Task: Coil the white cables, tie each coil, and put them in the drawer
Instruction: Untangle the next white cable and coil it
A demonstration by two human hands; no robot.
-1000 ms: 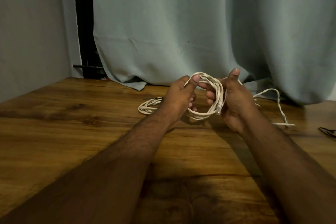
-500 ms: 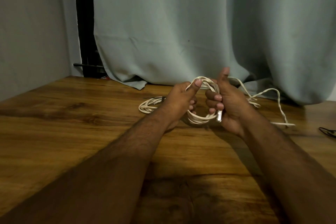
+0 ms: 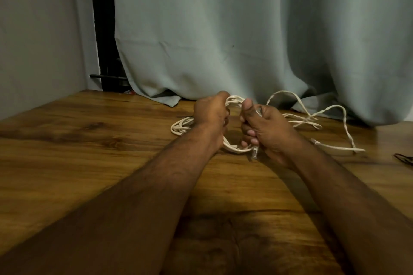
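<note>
The person is holding a coil of white cable (image 3: 233,148) upright just above the wooden table (image 3: 89,140), at about 12 o'clock from the viewer. The left hand (image 3: 211,116) is closing around the coil's left side, fingers curled tight over the bundled strands, probably to keep the loops from springing apart. The right hand (image 3: 266,128) is gripping the right side, thumb pressed on top and fingers wrapped round, with a clear plug end (image 3: 254,153) poking out below the fist (likely the tail meant for tying). The cable is thin, round and slightly stiff, so its loops are standing in uneven rings rather than lying flat.

A second, looser coil (image 3: 181,126) is resting on the table at 11 o'clock, just behind the left wrist. Uncoiled slack (image 3: 317,118) is trailing at 1 o'clock in kinked arcs toward the grey-green curtain (image 3: 223,29). The table is glossy, with dark grain. No drawer is showing.
</note>
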